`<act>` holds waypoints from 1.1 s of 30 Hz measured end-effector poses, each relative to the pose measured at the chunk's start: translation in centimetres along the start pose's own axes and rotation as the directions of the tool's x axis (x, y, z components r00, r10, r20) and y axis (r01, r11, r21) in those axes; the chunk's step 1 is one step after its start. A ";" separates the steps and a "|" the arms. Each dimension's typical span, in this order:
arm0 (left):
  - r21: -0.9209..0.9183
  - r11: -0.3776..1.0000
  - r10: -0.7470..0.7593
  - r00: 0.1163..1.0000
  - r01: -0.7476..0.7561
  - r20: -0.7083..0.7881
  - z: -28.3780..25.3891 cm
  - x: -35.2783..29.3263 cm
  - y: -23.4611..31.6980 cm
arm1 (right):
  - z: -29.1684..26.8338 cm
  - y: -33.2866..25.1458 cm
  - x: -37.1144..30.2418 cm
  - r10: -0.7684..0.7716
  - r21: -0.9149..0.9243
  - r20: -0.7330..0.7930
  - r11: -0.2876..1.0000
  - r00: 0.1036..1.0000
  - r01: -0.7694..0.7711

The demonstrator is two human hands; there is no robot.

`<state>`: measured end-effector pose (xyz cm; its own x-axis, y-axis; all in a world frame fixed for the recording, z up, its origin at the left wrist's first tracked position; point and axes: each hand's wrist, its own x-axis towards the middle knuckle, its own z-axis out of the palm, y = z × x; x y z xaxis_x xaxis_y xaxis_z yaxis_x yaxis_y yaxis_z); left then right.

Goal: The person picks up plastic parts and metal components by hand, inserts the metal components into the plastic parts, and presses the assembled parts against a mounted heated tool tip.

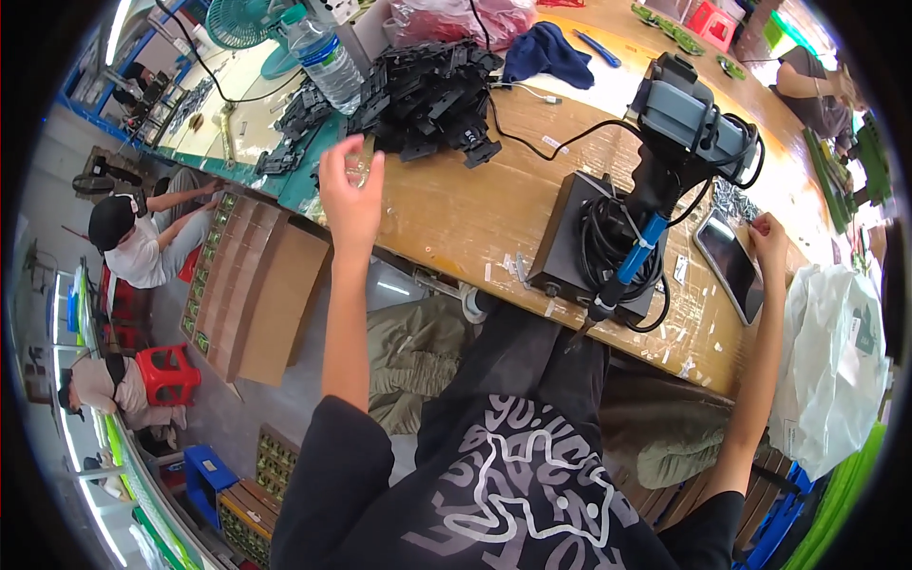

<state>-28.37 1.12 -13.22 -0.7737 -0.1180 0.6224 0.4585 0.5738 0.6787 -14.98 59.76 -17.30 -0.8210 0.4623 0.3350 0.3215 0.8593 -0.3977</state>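
Because small pieces sit on both sides of the wooden tabletop (442, 214), our arms are spread wide across its near edge. We see jagged black plastic parts (423, 95) heaped toward the left edge, perhaps kept there for easy picking by our left hand (352, 195), which hovers just on the near side of them. Its grip is curled with the thumb apart from the fingers; a yellowish, see-through patch shows in the gap, and we cannot tell whether that is something held.

Toward the right edge lies a loose scatter of small silvery metal pieces (733, 201), presumably set apart so they stay within our right reach. Our right hand (769, 244) is at that scatter, beside a dark flat-screened phone (730, 266); its grip is bent with the fingertips drawn close, but whether they pinch a piece is too small to tell.

Between our hands, near the near edge, stands a dark boxy unit (562, 242). Against it leans a blue-and-black pen-shaped tool (642, 249), tip toward us, probably so that either hand could take it.
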 end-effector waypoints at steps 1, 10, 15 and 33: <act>0.015 0.998 0.062 0.997 -0.062 -0.038 0.5 1.1 0.1 | -0.6 -0.6 0.0 0.050 -0.027 0.077 0.998 0.996 -0.048; 0.028 0.918 -0.394 0.902 0.396 0.176 2.8 9.1 -3.1 | -2.5 -5.5 -2.5 -0.155 -0.185 -0.062 0.973 0.986 0.141; -0.259 0.697 -0.547 0.730 0.668 0.410 1.7 9.3 -2.4 | -4.0 -6.3 -4.8 -0.151 -0.068 -0.166 0.988 0.974 0.142; -0.635 0.651 -0.508 0.860 0.415 0.042 2.5 5.8 -3.1 | -5.7 -12.3 -12.5 0.140 0.684 -0.118 0.730 0.983 -0.022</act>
<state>-35.34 0.63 -12.72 -0.9168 -0.3592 0.1745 0.2548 -0.1897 0.9482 -6.02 44.71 -11.73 -0.7064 0.6005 0.3747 -0.0703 0.4673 -0.8813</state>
